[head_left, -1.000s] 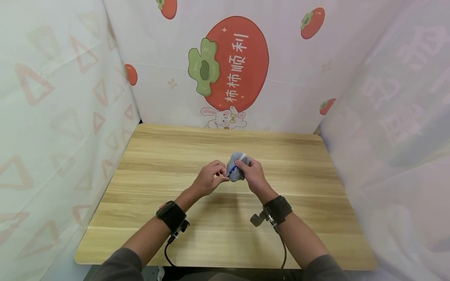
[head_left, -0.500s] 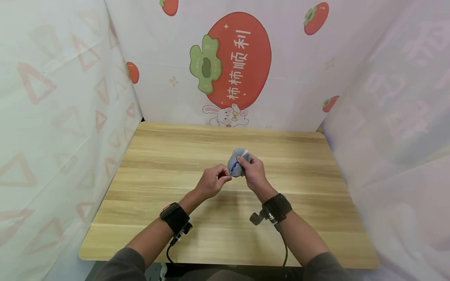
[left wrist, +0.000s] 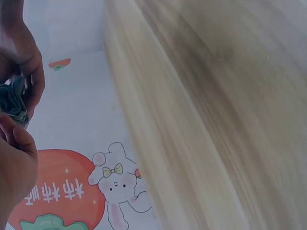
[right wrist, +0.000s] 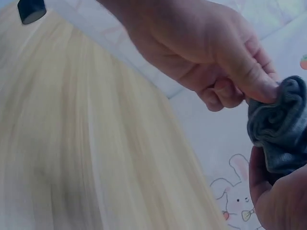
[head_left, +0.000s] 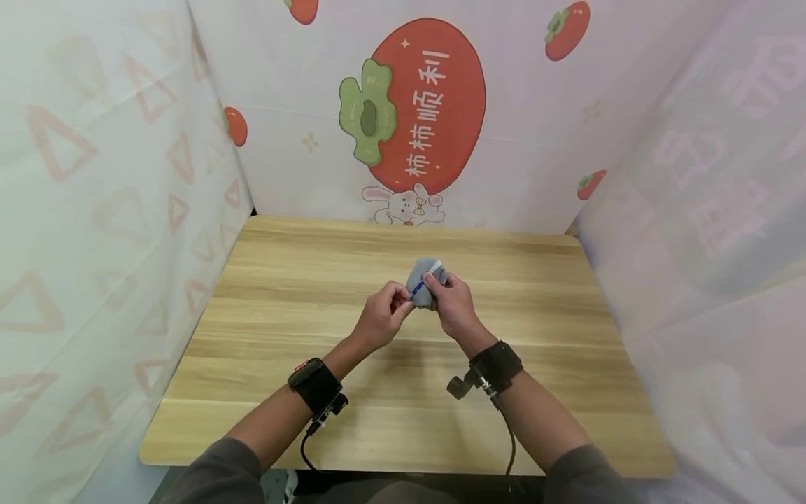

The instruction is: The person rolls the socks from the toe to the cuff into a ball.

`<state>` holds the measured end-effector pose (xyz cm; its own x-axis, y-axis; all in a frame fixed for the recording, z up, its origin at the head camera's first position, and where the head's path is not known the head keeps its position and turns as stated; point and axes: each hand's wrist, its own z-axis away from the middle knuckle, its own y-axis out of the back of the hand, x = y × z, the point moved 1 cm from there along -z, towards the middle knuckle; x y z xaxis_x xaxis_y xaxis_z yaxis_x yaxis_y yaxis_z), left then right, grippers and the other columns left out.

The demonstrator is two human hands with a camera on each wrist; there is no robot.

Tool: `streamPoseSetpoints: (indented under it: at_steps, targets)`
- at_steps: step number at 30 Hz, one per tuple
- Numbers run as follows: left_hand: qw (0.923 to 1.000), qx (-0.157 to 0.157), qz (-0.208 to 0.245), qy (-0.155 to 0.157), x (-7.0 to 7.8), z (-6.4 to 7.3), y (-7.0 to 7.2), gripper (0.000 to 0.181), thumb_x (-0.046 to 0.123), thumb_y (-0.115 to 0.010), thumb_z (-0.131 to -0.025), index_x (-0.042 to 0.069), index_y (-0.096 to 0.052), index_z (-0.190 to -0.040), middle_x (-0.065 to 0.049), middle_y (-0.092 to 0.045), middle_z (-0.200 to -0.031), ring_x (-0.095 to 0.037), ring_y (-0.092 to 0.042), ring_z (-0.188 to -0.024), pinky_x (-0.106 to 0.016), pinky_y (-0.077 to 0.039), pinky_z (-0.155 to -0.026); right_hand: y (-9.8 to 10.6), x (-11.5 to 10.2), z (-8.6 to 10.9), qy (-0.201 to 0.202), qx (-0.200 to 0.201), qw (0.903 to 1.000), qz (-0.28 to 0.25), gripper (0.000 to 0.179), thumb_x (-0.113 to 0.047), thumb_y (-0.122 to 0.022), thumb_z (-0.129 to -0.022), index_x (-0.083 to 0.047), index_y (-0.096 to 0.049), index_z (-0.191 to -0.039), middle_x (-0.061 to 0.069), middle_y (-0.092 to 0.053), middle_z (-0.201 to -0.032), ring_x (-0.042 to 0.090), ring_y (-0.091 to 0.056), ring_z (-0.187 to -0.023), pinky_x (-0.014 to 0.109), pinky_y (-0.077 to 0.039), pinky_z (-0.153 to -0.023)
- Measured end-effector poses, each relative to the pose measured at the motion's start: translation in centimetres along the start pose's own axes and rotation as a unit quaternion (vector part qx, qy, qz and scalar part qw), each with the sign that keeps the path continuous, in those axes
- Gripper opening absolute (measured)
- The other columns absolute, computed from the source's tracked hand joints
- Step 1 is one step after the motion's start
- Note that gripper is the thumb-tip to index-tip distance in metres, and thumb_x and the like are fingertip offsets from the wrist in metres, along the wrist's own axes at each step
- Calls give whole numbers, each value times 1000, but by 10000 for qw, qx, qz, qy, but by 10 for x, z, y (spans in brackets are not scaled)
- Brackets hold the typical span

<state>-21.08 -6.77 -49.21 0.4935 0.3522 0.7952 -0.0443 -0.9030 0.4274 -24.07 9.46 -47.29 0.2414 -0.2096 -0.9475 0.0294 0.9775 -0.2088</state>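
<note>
A rolled grey sock [head_left: 420,271] with a blue mark and a white band is held above the middle of the table. My right hand [head_left: 456,306] grips it from the right, thumb across its near face. From the left, my left hand [head_left: 380,315] pinches the sock's lower left edge between thumb and fingers. The right wrist view shows the spiral end of the rolled sock [right wrist: 278,120], with the left thumb pressed on its rim and the right hand [right wrist: 285,199] below. At the left wrist view's edge, part of the sock [left wrist: 13,103] appears between both hands.
The wooden table [head_left: 302,266] lies under both hands. Printed white curtains [head_left: 522,140] stand along its back and sides. Each wrist wears a black strap with a camera [head_left: 497,366], and cables run down towards the table's front edge.
Both hands and the sock have risen slightly in the head view. My left fingers have shifted from the sock's lower tip closer in against its left edge.
</note>
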Motion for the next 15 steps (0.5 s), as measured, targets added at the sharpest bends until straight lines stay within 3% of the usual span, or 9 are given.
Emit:
streamPoseSetpoints:
  at_steps: [4, 9, 11, 15]
  targets:
    - [9995, -72, -315, 5, -3, -4, 4, 12, 14, -64, -91, 10, -54, -96, -1, -59, -78, -7, -51, -63, -19, -45, -54, 6, -5, 1, -441, -519, 9977, 68, 48, -20, -61, -94, -5, -47, -136, 18, -52, -135, 19, -60, -110, 27, -54, -81]
    - [9982, -223, -537, -173, -4, -7, 7, 7, 11, -61, -90, 10, -56, -94, -1, -58, -79, -7, -52, -65, -20, -45, -55, 12, -12, 1, -670, -1166, 9900, 425, 61, -9, -62, -92, -9, -34, -146, 20, -41, -145, 30, -46, -131, 41, -43, -105]
    - [9979, -319, -515, -219, -4, -8, 7, 5, 9, -61, -90, 10, -57, -93, -1, -57, -78, -7, -52, -65, -20, -46, -56, 15, -13, 2, -712, -1351, 9863, 618, 64, -6, -63, -90, -10, -32, -147, 20, -39, -146, 32, -44, -132, 46, -40, -107]
    - [9971, -534, -496, -221, -5, -7, 6, 6, 8, -61, -89, 10, -57, -93, 0, -57, -78, -7, -52, -66, -19, -46, -58, 19, -11, 1, -680, -1518, 9810, 994, 67, -3, -66, -87, -11, -33, -145, 19, -44, -142, 32, -49, -126, 44, -47, -98]
